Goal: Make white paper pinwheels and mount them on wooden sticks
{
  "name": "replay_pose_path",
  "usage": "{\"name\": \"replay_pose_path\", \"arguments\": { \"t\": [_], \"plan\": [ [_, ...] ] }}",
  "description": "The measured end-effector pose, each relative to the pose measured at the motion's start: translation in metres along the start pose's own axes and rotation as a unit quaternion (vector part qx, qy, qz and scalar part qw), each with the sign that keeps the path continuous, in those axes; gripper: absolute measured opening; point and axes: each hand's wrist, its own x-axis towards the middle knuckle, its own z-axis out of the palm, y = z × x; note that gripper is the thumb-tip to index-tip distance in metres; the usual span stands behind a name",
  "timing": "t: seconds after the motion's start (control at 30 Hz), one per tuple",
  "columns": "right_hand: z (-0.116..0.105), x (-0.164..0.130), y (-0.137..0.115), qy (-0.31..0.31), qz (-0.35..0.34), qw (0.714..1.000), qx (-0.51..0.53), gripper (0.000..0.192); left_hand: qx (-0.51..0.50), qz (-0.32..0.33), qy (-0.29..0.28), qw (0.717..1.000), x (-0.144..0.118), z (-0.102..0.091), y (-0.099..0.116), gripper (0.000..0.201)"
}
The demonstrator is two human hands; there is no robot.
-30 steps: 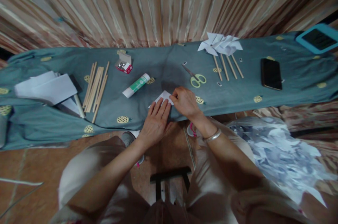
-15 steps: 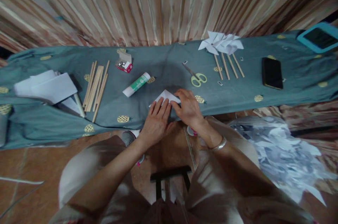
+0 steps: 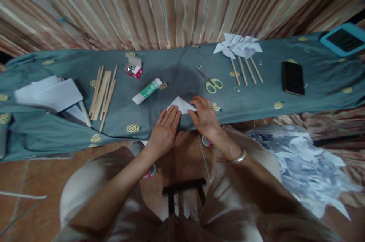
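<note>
Paper: a white folded sheet [image 3: 181, 104], triangular, lying flat at the near edge of the tabletop [image 3: 176, 71] between both hands.
Left hand: the left hand [image 3: 165, 130] lies palm down, fingers [image 3: 172, 114] stretched out flat and pressing the paper's near left corner.
Right hand: the right hand [image 3: 205, 117] rests on the paper's right side, fingers bent with the tips pinching its edge; a metal bangle [image 3: 236, 157] sits at the wrist.
Box: a small red and white box [image 3: 133, 68], flap open, with shiny metal bits inside, farther back to the left.
Nearby: a glue stick [image 3: 146, 91] just left of the paper, green-handled scissors [image 3: 210, 81] beyond it.
Farther: wooden sticks [image 3: 103, 92], paper pinwheels [image 3: 238, 47], a black phone [image 3: 292, 78].
Surface: a grey-green cloth with yellow spots covers the tabletop.
Room: a striped curtain [image 3: 171, 4] hangs behind.
</note>
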Motion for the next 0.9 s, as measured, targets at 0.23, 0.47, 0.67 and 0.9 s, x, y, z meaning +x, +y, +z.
{"name": "replay_pose_path", "arguments": {
  "t": [0.23, 0.47, 0.67, 0.9],
  "plan": [
    [-0.007, -0.005, 0.013, 0.01, 0.006, 1.0, 0.01, 0.025, 0.002, -0.021, 0.047, 0.999, -0.021, -0.005, -0.019, 0.057],
    [-0.009, -0.005, 0.016, 0.013, 0.0, 1.0, 0.016, 0.027, 0.016, -0.03, 0.07, 0.997, -0.035, -0.016, -0.029, 0.049],
    [-0.008, -0.004, 0.018, 0.025, -0.003, 1.0, 0.012, 0.034, 0.029, -0.039, 0.071, 0.996, -0.038, -0.02, -0.029, 0.045],
    [-0.01, 0.001, 0.014, 0.034, 0.008, 0.999, 0.034, 0.036, 0.008, -0.05, 0.096, 0.994, -0.03, -0.025, -0.022, 0.051]
  ]
}}
